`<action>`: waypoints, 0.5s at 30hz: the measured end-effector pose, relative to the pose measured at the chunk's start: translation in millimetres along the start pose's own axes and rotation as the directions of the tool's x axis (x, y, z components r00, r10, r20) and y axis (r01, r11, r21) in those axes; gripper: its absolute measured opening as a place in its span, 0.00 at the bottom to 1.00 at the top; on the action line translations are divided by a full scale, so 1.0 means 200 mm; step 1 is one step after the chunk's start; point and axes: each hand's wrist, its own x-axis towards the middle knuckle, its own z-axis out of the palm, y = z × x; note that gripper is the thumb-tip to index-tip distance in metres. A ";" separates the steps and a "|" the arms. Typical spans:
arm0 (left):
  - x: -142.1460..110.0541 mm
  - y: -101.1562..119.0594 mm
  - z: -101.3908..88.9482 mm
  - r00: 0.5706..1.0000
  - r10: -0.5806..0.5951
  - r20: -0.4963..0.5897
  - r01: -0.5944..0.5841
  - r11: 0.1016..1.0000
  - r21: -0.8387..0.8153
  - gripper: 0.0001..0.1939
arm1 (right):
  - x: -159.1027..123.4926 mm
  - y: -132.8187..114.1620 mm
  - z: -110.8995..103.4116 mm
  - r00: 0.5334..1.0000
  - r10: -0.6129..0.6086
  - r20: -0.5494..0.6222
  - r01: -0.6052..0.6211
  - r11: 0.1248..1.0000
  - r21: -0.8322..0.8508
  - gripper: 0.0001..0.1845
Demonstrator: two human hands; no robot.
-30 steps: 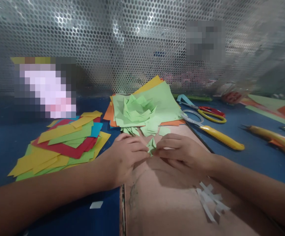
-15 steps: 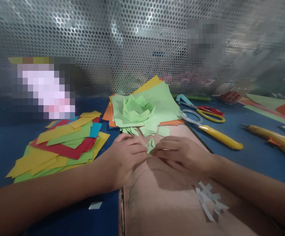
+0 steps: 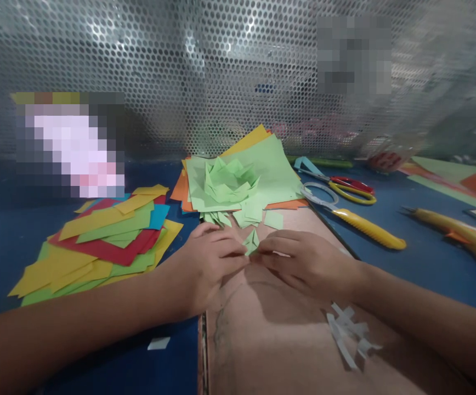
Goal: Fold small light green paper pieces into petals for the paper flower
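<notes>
Between my fingertips, low over the wooden board (image 3: 258, 340), is a small folded piece of green paper (image 3: 251, 241) with a pointed top. My left hand (image 3: 211, 263) is closed on its left side, and my right hand (image 3: 307, 260) pinches it from the right. The fingers cover its lower edges. Just beyond stand a few green paper pieces (image 3: 249, 213). Behind them a spiky ring of folded green paper (image 3: 232, 180) sits on a green sheet (image 3: 281, 175), with yellow and orange sheets beneath.
Coloured paper strips (image 3: 94, 233) lie piled on the blue surface at left. At right are scissors (image 3: 351, 189), a yellow-handled tool with a ring (image 3: 365, 227) and a yellow glue gun (image 3: 455, 233). White paper scraps (image 3: 349, 332) lie near my right forearm. A perforated metal sheet (image 3: 159, 82) closes the back.
My right hand's fingers have shifted slightly, with a small gap now showing between them. Both hands stay at the folded green paper, and everything else looks unchanged.
</notes>
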 end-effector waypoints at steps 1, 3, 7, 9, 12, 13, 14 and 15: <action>0.00 0.00 0.00 1.000 0.004 0.000 -0.004 1.000 0.002 0.17 | 0.00 0.00 0.00 1.000 0.007 0.002 -0.007 1.000 0.005 0.17; 0.00 0.00 0.00 1.000 0.009 -0.002 -0.009 1.000 0.009 0.17 | 0.00 0.00 0.00 1.000 0.019 0.004 -0.019 1.000 0.011 0.17; -0.01 0.00 0.01 1.000 0.000 0.014 0.000 0.999 0.040 0.18 | 0.00 0.00 -0.01 0.999 0.025 -0.021 -0.025 0.999 0.026 0.17; -0.01 0.01 0.01 1.000 -0.005 0.026 0.004 0.999 0.054 0.19 | 0.00 0.00 -0.02 0.999 0.033 -0.029 -0.031 0.998 0.049 0.16; -0.02 0.01 0.02 0.999 -0.013 0.031 0.011 0.997 0.082 0.21 | 0.01 -0.01 -0.03 0.998 0.056 -0.007 -0.055 0.995 0.086 0.16; -0.02 0.01 0.02 0.999 -0.013 0.031 0.010 0.996 0.092 0.22 | 0.01 -0.01 -0.03 0.998 0.063 0.000 -0.063 0.993 0.097 0.16; -0.03 0.01 0.03 0.999 -0.009 0.031 0.006 0.995 0.100 0.22 | 0.01 -0.01 -0.03 0.998 0.070 0.006 -0.070 0.992 0.109 0.16; -0.03 0.01 0.03 1.000 0.000 0.031 -0.003 0.995 0.104 0.23 | 0.01 -0.01 -0.03 0.997 0.079 0.005 -0.079 0.989 0.123 0.16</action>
